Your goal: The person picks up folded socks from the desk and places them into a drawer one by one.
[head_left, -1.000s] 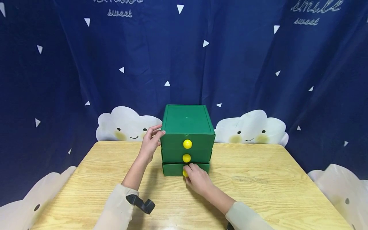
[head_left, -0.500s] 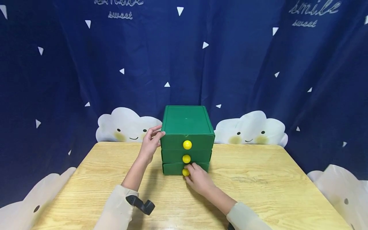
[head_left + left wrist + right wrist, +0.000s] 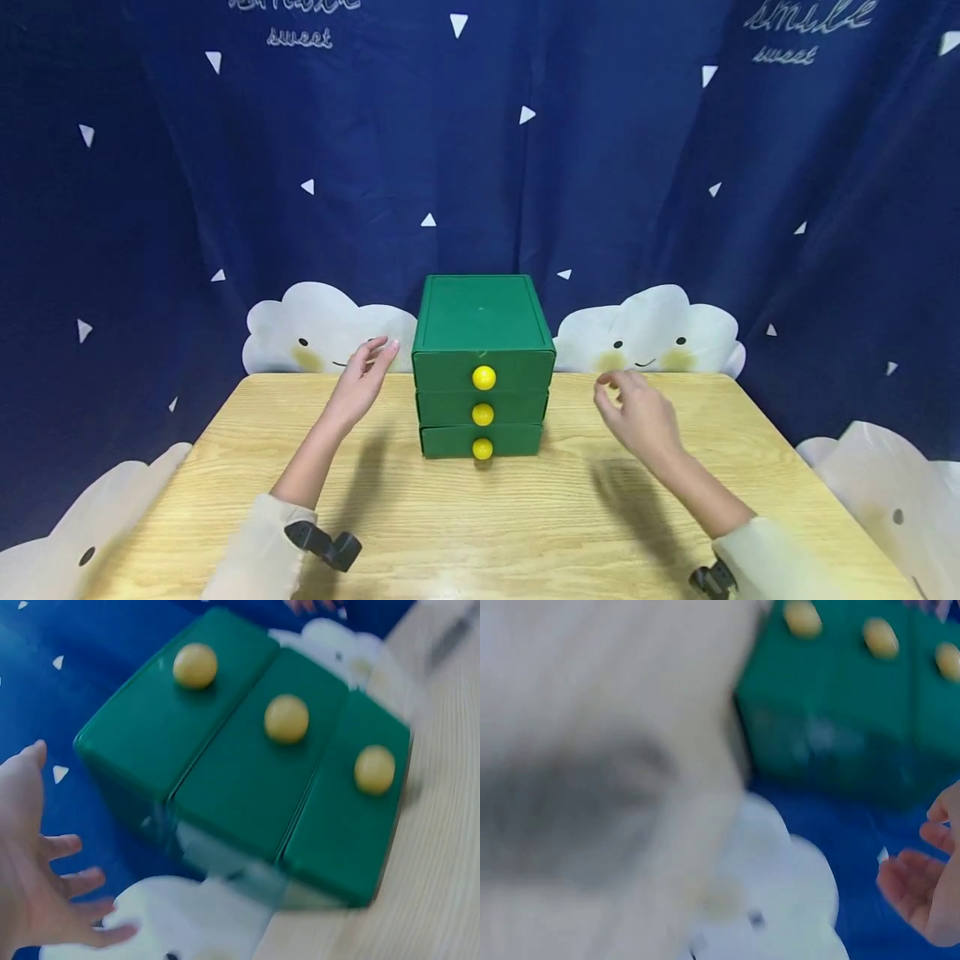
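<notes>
A green drawer box [image 3: 483, 317] with three stacked drawers stands at the middle of the table; each drawer front carries a round yellow knob [image 3: 483, 377]. All three fronts sit nearly flush, the bottom drawer [image 3: 442, 442] included. My left hand [image 3: 360, 387] hovers left of the box, apart from it, fingers loosely spread and holding nothing, as the left wrist view also shows [image 3: 45, 877]. To the right of the box my right hand [image 3: 641, 417] is in the air with relaxed, bent fingers and nothing in them. The right wrist view is blurred.
The light wooden table [image 3: 480, 533] reaches back to a dark blue curtain [image 3: 480, 150] printed with white triangles and smiling clouds. Each forearm wears a black wrist device [image 3: 322, 546] over a pale sleeve.
The bottom drawer, slightly out earlier, has moved in. My right hand has let go of its knob and swung right. My left hand has come off the box's left side.
</notes>
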Available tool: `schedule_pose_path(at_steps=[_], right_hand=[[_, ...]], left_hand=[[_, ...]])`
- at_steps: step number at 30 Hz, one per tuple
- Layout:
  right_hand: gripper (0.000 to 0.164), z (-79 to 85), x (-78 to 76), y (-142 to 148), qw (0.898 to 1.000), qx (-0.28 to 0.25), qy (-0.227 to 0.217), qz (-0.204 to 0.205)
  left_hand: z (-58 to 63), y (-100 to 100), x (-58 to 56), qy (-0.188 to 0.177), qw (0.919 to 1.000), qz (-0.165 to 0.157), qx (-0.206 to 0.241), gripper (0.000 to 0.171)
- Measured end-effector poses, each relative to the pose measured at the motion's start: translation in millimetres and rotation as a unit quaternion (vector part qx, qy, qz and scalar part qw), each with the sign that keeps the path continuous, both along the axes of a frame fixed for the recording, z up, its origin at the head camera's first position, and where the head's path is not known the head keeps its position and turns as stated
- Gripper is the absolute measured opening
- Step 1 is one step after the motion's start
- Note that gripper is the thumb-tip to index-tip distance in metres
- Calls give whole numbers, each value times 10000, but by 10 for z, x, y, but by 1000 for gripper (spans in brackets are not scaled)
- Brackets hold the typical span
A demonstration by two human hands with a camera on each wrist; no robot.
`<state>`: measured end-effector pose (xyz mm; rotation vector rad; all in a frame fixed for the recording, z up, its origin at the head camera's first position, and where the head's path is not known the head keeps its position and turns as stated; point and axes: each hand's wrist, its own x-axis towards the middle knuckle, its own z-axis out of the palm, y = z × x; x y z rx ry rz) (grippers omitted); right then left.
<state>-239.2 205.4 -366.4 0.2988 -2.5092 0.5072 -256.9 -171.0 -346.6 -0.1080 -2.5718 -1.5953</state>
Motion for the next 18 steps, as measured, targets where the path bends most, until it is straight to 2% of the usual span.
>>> schedule_pose_path(at_steps=[1,2,3,5,7,9,11,13,18], right_hand=[[26,98,-23,98,9999,33,-35,-154],[32,187,-42,189,9995,79,-82,-290],[39,269,-55,269,9988,128,-194,-421],[56,404,-73,400,9966,281,-456,-634],[72,492,-90,495,9928,434,-747,-824],[82,549,-104,554,9877,581,-1044,-1005],[88,582,-121,592,9830,695,-1272,-1124],[90,610,-135,611,9787,815,-1459,-1195],[93,658,-132,621,9743,893,-1683,-1198]], left_hand=[[15,-65,14,51,9979,119,-629,73],[29,-127,24,105,9912,248,-1293,78],[47,-186,34,177,9799,387,-1948,83],[82,-288,49,303,9508,601,-3024,91],[123,-369,61,404,9231,760,-3748,97],[156,-425,70,548,9051,860,-4128,99],[180,-452,74,658,8955,905,-4308,99],[195,-465,71,752,8898,926,-4405,98],[215,-461,65,798,8831,928,-4529,98]])
